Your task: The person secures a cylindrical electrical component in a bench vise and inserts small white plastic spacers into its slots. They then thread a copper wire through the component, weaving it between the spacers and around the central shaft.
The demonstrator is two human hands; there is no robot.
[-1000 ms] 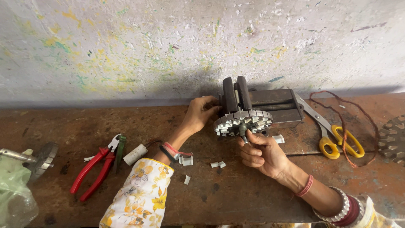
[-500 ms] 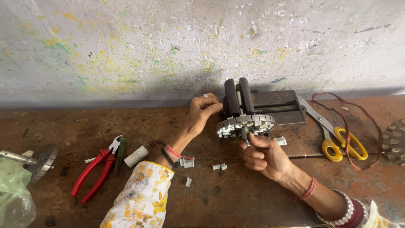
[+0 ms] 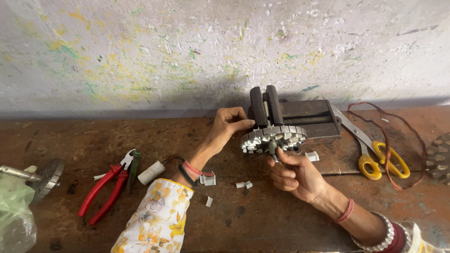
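A round metal wheel with many teeth (image 3: 273, 137) sits clamped in the dark jaws of a small vise (image 3: 300, 119), at the back of the brown work table (image 3: 140, 140), close to the stained wall (image 3: 187, 47). The wheel lies almost flat, with white pieces set between its teeth.

The left hand (image 3: 227, 126) is at the left edge of the wheel. Its fingers (image 3: 243, 122) are bent and the tips press on the rim, so they are closed on it lightly, not in a full fist. The right hand (image 3: 293, 173) comes from below. Its thumb and first finger are pinched together on the short dark shaft (image 3: 273, 149) that stands out from the middle of the wheel; the other fingers are curled in toward the palm.

On the table just below the wheel lie several small white pieces (image 3: 243, 184), and one more lies at the right of it. To the right of the vise there are scissors with yellow handles (image 3: 375, 152), and a thin brown wire (image 3: 403, 140) curls around them. To the left, well apart from the hands, lie red pliers (image 3: 105, 185) and a small white cylinder (image 3: 151, 172) with a black cable. At the far left edge is a metal disc on a rod (image 3: 44, 174), beside a green plastic bag (image 3: 14, 211).
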